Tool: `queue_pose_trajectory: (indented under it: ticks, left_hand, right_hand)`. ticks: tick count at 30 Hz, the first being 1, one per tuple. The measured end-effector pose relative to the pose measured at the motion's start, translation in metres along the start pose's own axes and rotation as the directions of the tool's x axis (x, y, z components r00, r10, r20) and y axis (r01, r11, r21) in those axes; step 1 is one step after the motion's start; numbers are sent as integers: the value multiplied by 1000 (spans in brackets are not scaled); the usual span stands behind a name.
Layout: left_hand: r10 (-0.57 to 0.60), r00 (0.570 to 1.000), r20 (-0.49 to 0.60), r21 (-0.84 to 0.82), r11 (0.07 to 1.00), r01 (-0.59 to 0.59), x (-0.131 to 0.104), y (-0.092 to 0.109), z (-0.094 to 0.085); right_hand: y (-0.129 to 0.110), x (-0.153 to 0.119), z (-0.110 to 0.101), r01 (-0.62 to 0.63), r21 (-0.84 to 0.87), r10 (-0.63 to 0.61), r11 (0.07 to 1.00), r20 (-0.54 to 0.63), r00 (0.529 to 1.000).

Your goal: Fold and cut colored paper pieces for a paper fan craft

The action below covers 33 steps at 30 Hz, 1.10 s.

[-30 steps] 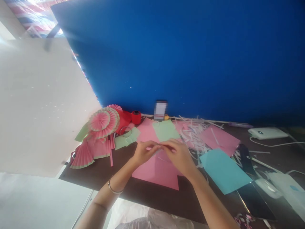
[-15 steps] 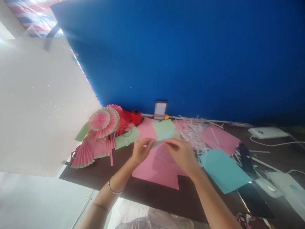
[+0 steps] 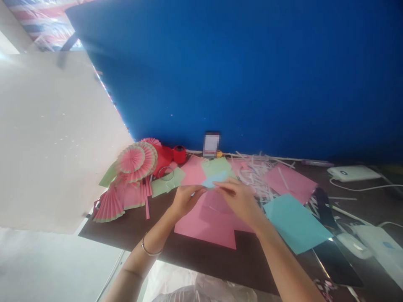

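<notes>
A small light-blue piece of paper (image 3: 214,179) is held up between my two hands. My left hand (image 3: 188,199) pinches its left end, thumb and fingers pressed together. On the other side my right hand (image 3: 236,195) grips its right edge with bent fingers. Beneath the hands lie large pink sheets (image 3: 208,228), and behind the blue paper is a light-green sheet (image 3: 217,165). Left of my left hand rests another light-green piece (image 3: 168,182) with a thin ring on it.
Pleated pink-and-green paper fans (image 3: 134,161) and a red tape roll (image 3: 179,154) are at left. To the right are white paper strips (image 3: 256,176), a pink sheet (image 3: 292,183), a turquoise sheet (image 3: 297,224), a dark phone (image 3: 338,262) and a white corded device (image 3: 354,174).
The light-blue paper has tilted, so more of its face shows above my fingers. Both hands stay in nearly the same place and keep their grip.
</notes>
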<state>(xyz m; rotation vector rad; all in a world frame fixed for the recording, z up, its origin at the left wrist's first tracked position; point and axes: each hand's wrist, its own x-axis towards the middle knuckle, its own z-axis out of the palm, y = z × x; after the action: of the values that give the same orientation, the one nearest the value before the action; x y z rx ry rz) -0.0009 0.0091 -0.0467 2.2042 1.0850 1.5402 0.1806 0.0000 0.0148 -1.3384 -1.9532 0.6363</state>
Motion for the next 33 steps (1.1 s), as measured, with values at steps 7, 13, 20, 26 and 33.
queue_pose_trajectory:
  ticks: [7,13,20,26,33]
  left_hand:
    - [-26,999,34,9,1000,26,-3,-2,-2]
    - [-240,966,97,-89,964,249,4,7,-6]
    - [-261,925,276,-217,921,324,18,8,0]
    - [-275,937,217,-214,923,320,13,8,7]
    - [-253,954,164,-155,948,278,12,14,5]
  right_hand:
    - [2,-1,2,-10,24,9,1000,35,999]
    - [1,0,4,7,41,-9,999,44,999]
    - [5,-2,2,5,36,-5,999,12,1000]
    - [3,-4,0,-26,4,26,1000,-26,999]
    - [1,-2,-1,-44,11,44,999,-33,998]
